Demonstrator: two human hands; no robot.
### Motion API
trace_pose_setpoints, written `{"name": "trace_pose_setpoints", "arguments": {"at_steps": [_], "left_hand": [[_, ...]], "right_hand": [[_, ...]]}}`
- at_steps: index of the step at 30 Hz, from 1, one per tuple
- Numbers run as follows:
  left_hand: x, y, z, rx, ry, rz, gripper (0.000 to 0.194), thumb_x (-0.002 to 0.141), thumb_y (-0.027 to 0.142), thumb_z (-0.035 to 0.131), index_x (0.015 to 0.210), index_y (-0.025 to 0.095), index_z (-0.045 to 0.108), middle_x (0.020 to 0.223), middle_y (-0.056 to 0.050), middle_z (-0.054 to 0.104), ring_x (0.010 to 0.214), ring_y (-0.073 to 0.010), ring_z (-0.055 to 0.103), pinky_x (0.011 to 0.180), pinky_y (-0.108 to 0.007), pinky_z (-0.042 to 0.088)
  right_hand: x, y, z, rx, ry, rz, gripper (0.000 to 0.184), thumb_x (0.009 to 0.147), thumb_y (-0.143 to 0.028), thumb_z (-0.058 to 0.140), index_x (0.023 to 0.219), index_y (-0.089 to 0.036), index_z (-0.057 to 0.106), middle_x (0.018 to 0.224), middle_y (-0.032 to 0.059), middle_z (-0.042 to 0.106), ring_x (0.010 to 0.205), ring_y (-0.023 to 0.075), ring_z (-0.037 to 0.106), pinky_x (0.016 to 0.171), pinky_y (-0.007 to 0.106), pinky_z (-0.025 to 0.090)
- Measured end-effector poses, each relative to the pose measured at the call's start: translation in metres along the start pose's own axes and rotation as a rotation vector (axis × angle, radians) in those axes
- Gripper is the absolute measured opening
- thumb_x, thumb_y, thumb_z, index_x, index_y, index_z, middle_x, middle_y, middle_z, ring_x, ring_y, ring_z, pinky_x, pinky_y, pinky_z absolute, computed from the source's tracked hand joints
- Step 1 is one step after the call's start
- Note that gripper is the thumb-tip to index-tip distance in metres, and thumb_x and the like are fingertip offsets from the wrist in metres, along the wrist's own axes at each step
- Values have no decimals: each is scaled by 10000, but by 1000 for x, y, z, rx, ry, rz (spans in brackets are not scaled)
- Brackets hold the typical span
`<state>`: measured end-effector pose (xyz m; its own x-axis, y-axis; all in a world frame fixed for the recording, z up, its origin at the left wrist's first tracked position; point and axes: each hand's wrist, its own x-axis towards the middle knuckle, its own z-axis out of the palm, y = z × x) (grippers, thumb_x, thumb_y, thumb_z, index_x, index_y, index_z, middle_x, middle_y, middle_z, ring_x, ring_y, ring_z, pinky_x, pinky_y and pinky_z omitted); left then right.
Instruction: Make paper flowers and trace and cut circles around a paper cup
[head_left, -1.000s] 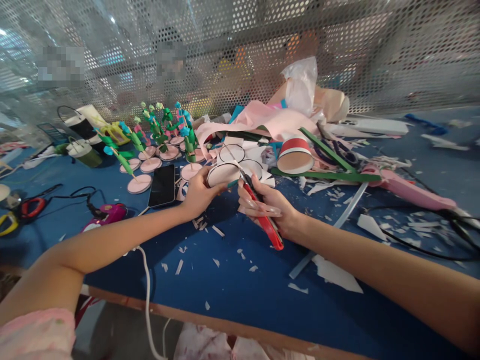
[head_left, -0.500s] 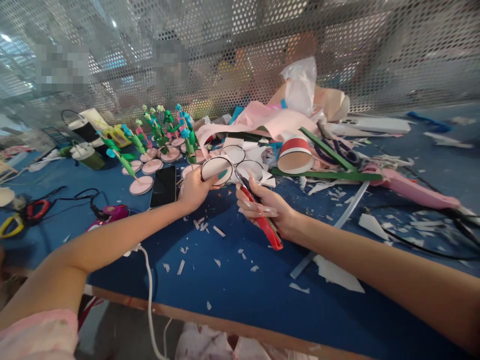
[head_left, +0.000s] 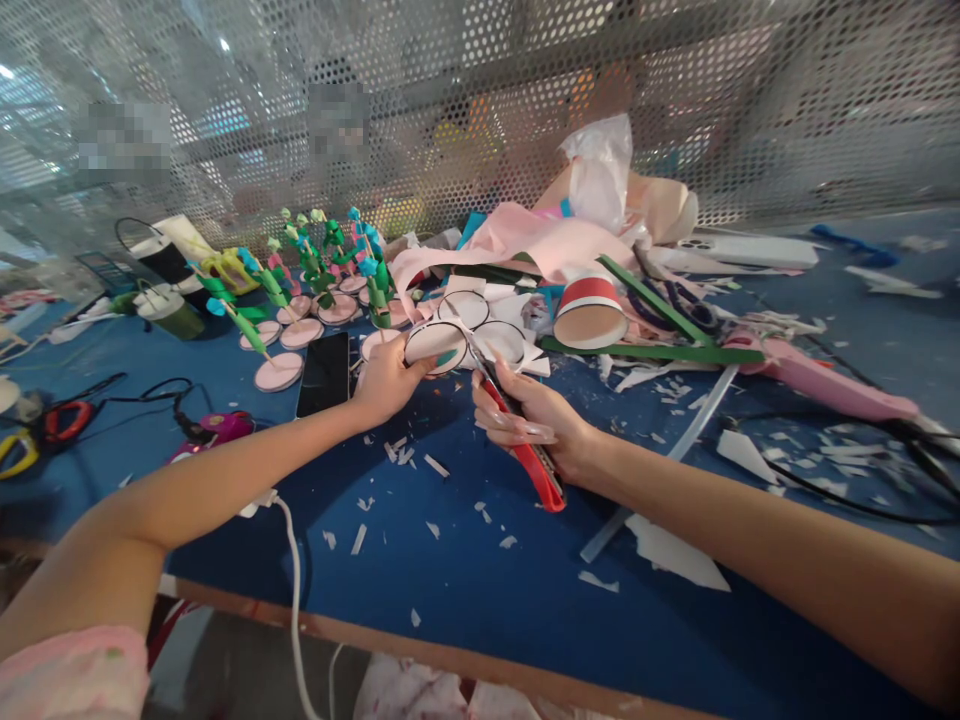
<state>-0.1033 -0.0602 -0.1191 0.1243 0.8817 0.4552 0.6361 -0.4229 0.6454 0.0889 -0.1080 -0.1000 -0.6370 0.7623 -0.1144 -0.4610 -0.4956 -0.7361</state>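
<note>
My left hand (head_left: 386, 385) pinches a white paper piece (head_left: 431, 342) with a black-outlined circle, thumb on top. Beside and behind it are more white pieces with black-outlined circles (head_left: 499, 343); whether they are joined to the held one I cannot tell. My right hand (head_left: 529, 415) is closed around a red-handled utility knife (head_left: 541, 475), its thin metal tip against the right edge of the held circle. Left of my left hand lies a black phone (head_left: 324, 375). Further left stand several green and blue paper flower stems on round pink bases (head_left: 278, 371).
A red-banded paper cup (head_left: 590, 312) lies behind my right hand, near green strips (head_left: 652, 350). A pink glue gun (head_left: 832, 378) is at right, a purple tool (head_left: 217, 430) at left. White scraps (head_left: 435, 466) litter the blue table. A perforated metal screen (head_left: 480, 110) stands behind.
The held paper has tilted, so its circle looks flatter. The knife's tip has shifted slightly up and left along its edge. Both hands keep their grips.
</note>
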Motion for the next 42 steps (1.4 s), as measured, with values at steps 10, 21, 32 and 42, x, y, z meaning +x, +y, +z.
{"name": "trace_pose_setpoints", "arguments": {"at_steps": [10, 21, 32, 42], "left_hand": [[-3, 4, -3, 21, -53, 33, 329, 757, 334, 662, 1001, 113, 658, 912, -84, 733, 804, -219, 654, 709, -290, 492], [-8, 16, -5, 60, -181, 82, 122, 768, 258, 631, 806, 143, 642, 677, -6, 651, 621, -150, 554, 572, -239, 387], [-4, 4, 4, -35, -36, -28, 211, 742, 247, 666, 921, 137, 651, 864, -45, 718, 772, -195, 630, 682, -275, 459], [-5, 3, 3, -131, -112, 8, 279, 777, 350, 644, 929, 117, 675, 820, -41, 720, 730, -185, 622, 665, -264, 462]], "right_hand": [[0, 1, -2, -29, -23, 4, 426, 983, -387, 343, 664, -141, 483, 418, -59, 427, 283, 1, 173, 295, 96, 206], [0, -1, 2, -57, -73, -16, 369, 926, -435, 477, 684, -156, 488, 406, -65, 433, 273, 15, 209, 278, 120, 195], [3, 1, -4, -88, -44, -53, 369, 941, -419, 446, 689, -153, 488, 406, -58, 452, 262, 10, 221, 292, 125, 201], [-1, 6, 0, -186, 63, -92, 315, 900, -413, 509, 718, -157, 489, 425, -54, 475, 257, 26, 279, 287, 142, 248]]}}
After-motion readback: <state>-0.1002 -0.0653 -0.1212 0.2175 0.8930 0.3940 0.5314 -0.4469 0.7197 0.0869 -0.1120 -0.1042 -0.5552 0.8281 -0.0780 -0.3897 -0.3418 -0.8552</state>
